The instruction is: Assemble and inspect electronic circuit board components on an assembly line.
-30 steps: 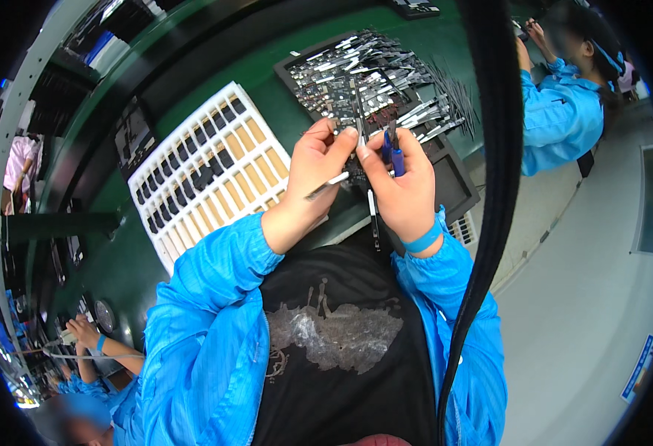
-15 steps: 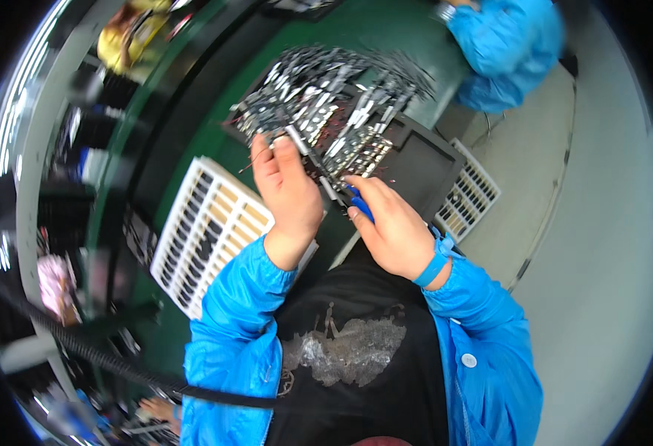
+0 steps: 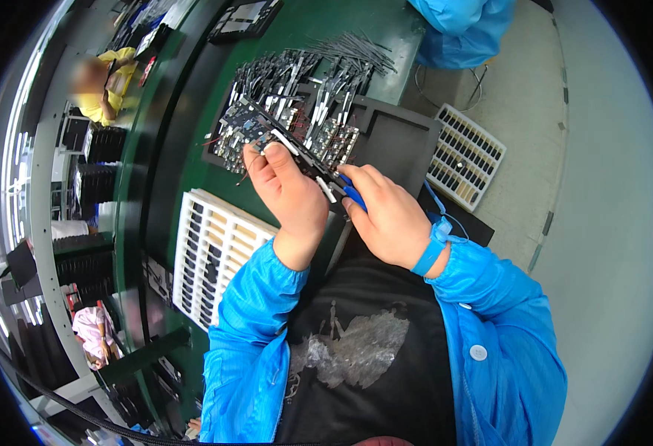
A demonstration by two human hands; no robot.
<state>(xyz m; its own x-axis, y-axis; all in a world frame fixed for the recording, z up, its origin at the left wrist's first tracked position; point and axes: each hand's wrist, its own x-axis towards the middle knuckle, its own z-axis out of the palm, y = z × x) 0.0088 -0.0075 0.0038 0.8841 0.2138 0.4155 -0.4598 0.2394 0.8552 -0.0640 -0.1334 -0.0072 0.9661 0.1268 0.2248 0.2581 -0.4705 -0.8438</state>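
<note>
My left hand (image 3: 289, 199) is closed on a dark circuit board (image 3: 251, 123), its thumb and fingers at the board's near edge. A long dark strip (image 3: 297, 149) with white patches slants from the board toward my right hand. My right hand (image 3: 392, 219), with a blue band at the wrist, grips a blue-handled tool (image 3: 353, 195) between thumb and fingers. The tool's tip meets the strip's lower end, where I cannot make out its kind. Just beyond, several similar boards (image 3: 338, 141) with dark cables lie in rows in a black tray (image 3: 401, 145).
A white slotted tray (image 3: 193, 260) holding small dark parts stands left of my left arm. Another white tray (image 3: 468, 157) lies to the right. Loose dark cables (image 3: 352, 52) fan across the green table (image 3: 297, 31). A person in a blue sleeve (image 3: 464, 30) is at the far right.
The whole view has shifted, and the right white tray shows more fully. The held board shows more plainly above my left hand. Both hands keep their grips.
</note>
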